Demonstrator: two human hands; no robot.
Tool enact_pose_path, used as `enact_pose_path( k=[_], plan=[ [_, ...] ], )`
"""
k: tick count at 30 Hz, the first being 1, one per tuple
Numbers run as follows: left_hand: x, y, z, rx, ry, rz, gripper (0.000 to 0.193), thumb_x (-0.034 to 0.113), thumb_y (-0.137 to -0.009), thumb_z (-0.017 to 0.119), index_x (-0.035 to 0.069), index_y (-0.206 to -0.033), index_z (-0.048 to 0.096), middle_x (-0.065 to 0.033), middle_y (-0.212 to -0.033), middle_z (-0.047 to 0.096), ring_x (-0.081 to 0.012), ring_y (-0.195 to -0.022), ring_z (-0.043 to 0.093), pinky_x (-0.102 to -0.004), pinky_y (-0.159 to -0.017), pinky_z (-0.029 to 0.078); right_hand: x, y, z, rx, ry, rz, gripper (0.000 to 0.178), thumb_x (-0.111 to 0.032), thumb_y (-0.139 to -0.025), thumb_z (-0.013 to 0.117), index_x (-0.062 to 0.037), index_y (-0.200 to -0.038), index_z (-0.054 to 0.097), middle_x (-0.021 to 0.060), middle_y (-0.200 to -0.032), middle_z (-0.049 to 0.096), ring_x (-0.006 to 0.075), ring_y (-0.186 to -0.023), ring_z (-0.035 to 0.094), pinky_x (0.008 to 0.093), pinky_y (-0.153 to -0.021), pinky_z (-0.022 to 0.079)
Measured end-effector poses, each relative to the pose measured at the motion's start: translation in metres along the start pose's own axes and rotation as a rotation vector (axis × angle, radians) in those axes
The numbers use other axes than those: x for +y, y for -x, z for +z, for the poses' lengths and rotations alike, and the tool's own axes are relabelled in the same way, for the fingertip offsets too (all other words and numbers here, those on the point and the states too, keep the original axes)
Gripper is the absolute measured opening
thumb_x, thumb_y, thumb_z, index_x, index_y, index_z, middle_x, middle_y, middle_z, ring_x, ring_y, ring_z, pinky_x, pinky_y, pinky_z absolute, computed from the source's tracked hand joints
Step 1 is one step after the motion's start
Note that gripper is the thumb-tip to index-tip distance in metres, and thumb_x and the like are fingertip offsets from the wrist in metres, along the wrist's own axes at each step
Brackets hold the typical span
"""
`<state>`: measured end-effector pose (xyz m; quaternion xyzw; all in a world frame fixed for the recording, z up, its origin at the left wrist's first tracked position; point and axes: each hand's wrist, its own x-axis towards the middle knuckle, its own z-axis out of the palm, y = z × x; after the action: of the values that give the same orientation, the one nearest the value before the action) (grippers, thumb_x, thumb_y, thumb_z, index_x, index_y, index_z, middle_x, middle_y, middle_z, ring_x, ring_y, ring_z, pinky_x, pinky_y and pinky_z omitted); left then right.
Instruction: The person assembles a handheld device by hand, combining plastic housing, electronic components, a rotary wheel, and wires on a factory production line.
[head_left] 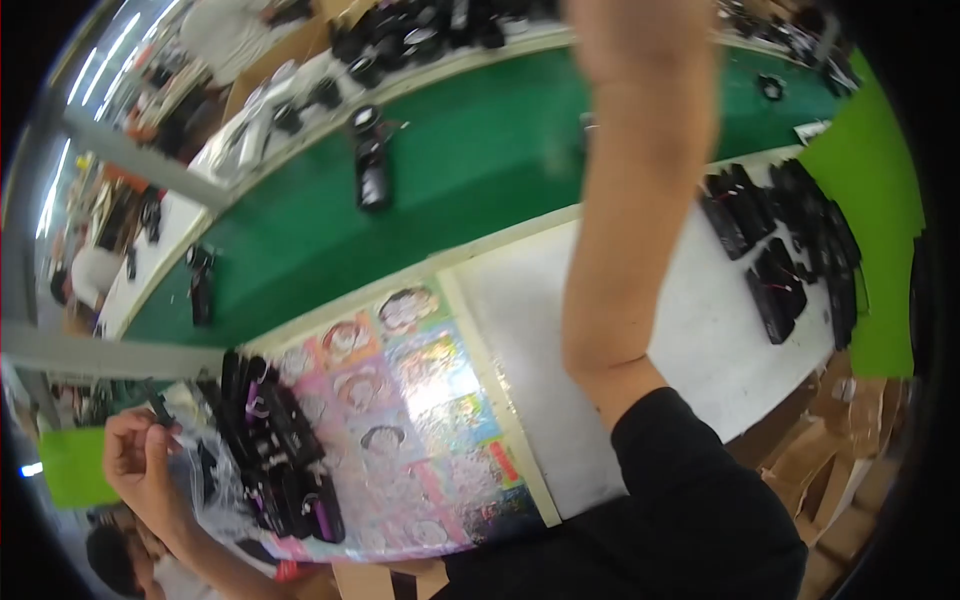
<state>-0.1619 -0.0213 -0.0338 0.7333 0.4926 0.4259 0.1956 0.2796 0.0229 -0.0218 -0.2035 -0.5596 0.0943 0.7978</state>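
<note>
Black devices [292, 428] lie right of the curled left hand [143, 465] (right hand [640, 38] blurred; both grips unclear).

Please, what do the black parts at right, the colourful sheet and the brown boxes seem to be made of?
Black parts: probably plastic, smooth with soft shine.
Colourful sheet: perhaps glossy film or laminate, from bright glare.
Brown boxes: likely matte cardboard, folded flaps.

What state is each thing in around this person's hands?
Left hand: raised, fingers curled; grip unclear
Right hand: blurred at the top edge; grip unclear
Black devices on green surface: lying apart
Black-and-purple parts: heaped together
Clear plastic bags: crumpled
Colourful sheet: spread flat, partly covered
Black parts at right: loosely grouped
Cardboard box: open
</note>
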Motion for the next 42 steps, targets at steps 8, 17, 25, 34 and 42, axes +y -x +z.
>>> enact_pose_path(
  k=[8,17,25,34,42],
  plan=[
    [0.092,-0.105,0.231,0.078,0.834,0.154,0.024,0.013,-0.086,0.069,-0.002,-0.102,0.062,-0.0076,-0.093,0.066,-0.0126,-0.085,0.064,-0.0196,-0.064,0.043,0.002,0.018,0.03,-0.267,0.29,0.186,0.039,-0.034,-0.084,0.057,0.0026,-0.077,0.068,0.0147,-0.063,0.063,0.0241,-0.062,0.064,0.0341,-0.062,0.05],
    [0.131,-0.159,0.322,-0.124,0.896,0.393,0.038,0.009,-0.084,0.069,-0.008,-0.115,0.057,-0.0124,-0.102,0.066,-0.0137,-0.087,0.064,-0.0233,-0.073,0.049,0.017,-0.003,-0.027,-0.021,0.035,0.452,0.026,-0.011,-0.091,0.06,0.0096,-0.107,0.059,0.0098,-0.091,0.065,0.0106,-0.076,0.06,0.0224,-0.066,0.048],
    [0.106,-0.185,0.437,-0.364,0.238,0.546,0.041,0.031,-0.092,0.046,-0.007,-0.105,0.056,-0.0237,-0.109,0.062,-0.0353,-0.098,0.061,-0.0437,-0.081,0.049,0.006,-0.009,-0.013,0.446,0.027,0.278,0.029,-0.011,-0.087,0.066,0.0009,-0.113,0.059,0.0042,-0.098,0.065,0.0069,-0.08,0.059,0.0197,-0.064,0.048],
    [0.124,-0.105,0.486,-1.038,-0.602,0.082,0.047,0.037,-0.086,0.049,0.008,-0.122,0.058,-0.0199,-0.128,0.053,-0.0325,-0.119,0.052,-0.0468,-0.096,0.044,0.0,0.0,-0.023,0.365,0.051,0.149,0.024,-0.012,-0.085,0.068,-0.0058,-0.108,0.063,0.0066,-0.101,0.068,0.0079,-0.079,0.062,0.022,-0.068,0.044],
    [0.062,-0.139,0.403,-0.76,0.686,-0.225,0.046,0.032,-0.084,0.064,-0.004,-0.111,0.057,-0.0161,-0.106,0.06,-0.0196,-0.091,0.064,-0.0357,-0.064,0.057,0.003,-0.004,-0.013,0.31,-0.011,0.12,0.024,-0.012,-0.087,0.066,-0.0047,-0.109,0.063,0.0075,-0.102,0.068,0.0089,-0.081,0.062,0.0213,-0.069,0.047]
  ],
)
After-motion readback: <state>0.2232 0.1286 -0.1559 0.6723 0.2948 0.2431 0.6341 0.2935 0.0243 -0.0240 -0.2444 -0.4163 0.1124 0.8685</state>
